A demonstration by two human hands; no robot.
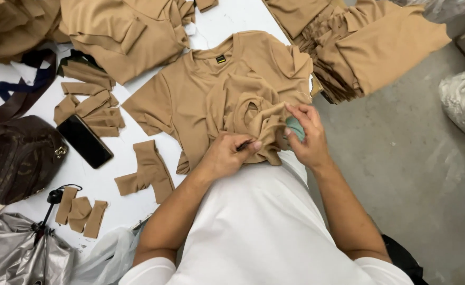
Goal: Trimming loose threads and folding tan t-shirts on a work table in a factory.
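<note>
A tan garment (211, 89) lies spread flat at the near edge of the white worktop (227, 21), neck label toward the far edge, its lower right part gathered into a bunch (253, 119). The left hand (229, 153) is closed, thumb and fingers pinched together on the bunched fabric, possibly around a small dark tool, though this cannot be confirmed. The right hand (303, 137) is clamped on the same bunch from the right edge side, fingers curled over a small teal item (295, 128). Judged step: close work on a seam or thread within the gathered fabric. The next move appears to call for steady tension between both hands and a fine pinch. Cut tan strips (92, 105), a dark phone (84, 141) and a brown bag (16, 158) lie toward the left edge
</note>
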